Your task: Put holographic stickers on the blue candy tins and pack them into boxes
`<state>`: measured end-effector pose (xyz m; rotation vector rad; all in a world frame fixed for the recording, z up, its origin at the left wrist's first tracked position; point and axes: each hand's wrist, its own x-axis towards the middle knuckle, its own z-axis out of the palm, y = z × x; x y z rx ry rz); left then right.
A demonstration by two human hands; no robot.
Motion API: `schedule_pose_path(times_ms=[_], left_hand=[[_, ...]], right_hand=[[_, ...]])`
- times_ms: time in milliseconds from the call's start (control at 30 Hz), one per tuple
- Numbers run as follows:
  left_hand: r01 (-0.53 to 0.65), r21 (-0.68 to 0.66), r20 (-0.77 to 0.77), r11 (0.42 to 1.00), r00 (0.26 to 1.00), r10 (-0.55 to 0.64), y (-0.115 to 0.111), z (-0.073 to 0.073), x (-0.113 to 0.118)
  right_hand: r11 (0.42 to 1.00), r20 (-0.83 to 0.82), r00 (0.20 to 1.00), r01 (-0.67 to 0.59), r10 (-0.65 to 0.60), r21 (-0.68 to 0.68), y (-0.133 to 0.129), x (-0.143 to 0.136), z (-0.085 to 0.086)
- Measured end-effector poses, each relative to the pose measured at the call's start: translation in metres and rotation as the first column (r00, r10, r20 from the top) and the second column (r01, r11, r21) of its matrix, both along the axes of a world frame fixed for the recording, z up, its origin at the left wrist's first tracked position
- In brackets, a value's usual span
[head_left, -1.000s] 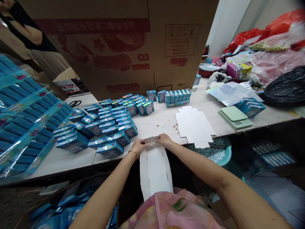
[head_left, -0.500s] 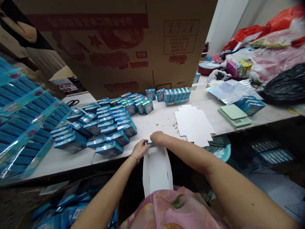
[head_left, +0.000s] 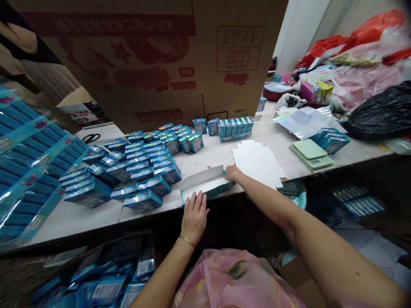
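A shallow open tray of folded card (head_left: 203,180), white inside and blue outside, lies on the front edge of the white table (head_left: 189,164). At its right end my right hand (head_left: 231,173) pinches the end wall. My left hand (head_left: 195,211) rests against the tray's near side, palm down, fingers stretched out. Flat white card blanks (head_left: 258,162) lie just right of the tray. Many small blue boxes (head_left: 143,201) stand in rows to the left. Farther back, a filled display tray (head_left: 236,128) holds a row of such boxes.
A large cardboard carton (head_left: 154,64) stands at the back. Stacked filled trays (head_left: 28,171) are at the left, near black scissors (head_left: 91,137). Right are a green scale (head_left: 311,154), plastic bags (head_left: 382,109) and a teal basin (head_left: 302,196) below.
The card tray has gone from lengthwise above my lap to crosswise on the table edge. My left hand has opened and turned palm down; my right hand has moved right.
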<state>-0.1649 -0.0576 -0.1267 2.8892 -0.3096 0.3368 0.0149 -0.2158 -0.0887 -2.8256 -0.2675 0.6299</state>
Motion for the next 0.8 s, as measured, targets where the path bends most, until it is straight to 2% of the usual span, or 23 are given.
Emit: schedule_pose_path(times_ms=[67,133,200,267,333,367,433,533,667,800], left_hand=[[0.024,0.006,-0.006,1.0,1.0,-0.023,0.013,-0.01,0.022],[0.044,-0.017,0.002,0.999,0.999,-0.044,0.024,-0.018,0.039],[0.075,-0.064,0.049,0.995,0.996,-0.072,0.031,-0.023,0.048],[0.121,-0.106,0.108,0.987,0.988,-0.11,0.034,-0.027,0.052],[0.153,-0.124,0.146,0.98,0.98,-0.135,0.036,-0.027,0.052],[0.149,-0.122,0.156,0.981,0.979,-0.129,0.036,-0.026,0.052],[0.117,-0.106,0.158,0.988,0.982,-0.099,0.034,-0.023,0.052],[0.099,-0.071,0.156,0.993,0.984,-0.087,0.03,-0.019,0.051],[0.126,-0.026,0.218,0.992,0.969,-0.117,0.026,-0.02,0.048],[0.154,0.019,0.254,0.988,0.955,-0.154,0.027,-0.024,0.045]], right_hand=[[1.0,0.0,1.0,0.022,-0.022,-0.017,-0.005,-0.009,0.007],[1.0,0.174,0.985,-0.018,0.017,0.004,-0.006,-0.027,0.011],[0.977,0.441,0.88,-0.21,0.176,0.03,-0.003,-0.052,0.009],[0.89,0.59,0.715,-0.456,0.376,-0.014,0.003,-0.075,0.001],[0.825,0.627,0.622,-0.562,0.468,-0.059,0.009,-0.091,-0.009],[0.822,0.641,0.608,-0.565,0.469,-0.065,0.011,-0.094,-0.012],[0.841,0.676,0.601,-0.539,0.427,-0.052,0.014,-0.091,-0.014],[0.859,0.686,0.609,-0.51,0.397,-0.044,0.014,-0.073,-0.007],[0.856,0.447,0.758,-0.515,0.475,-0.037,0.013,-0.044,-0.001],[0.847,0.289,0.832,-0.521,0.474,0.11,0.007,-0.028,-0.007]])
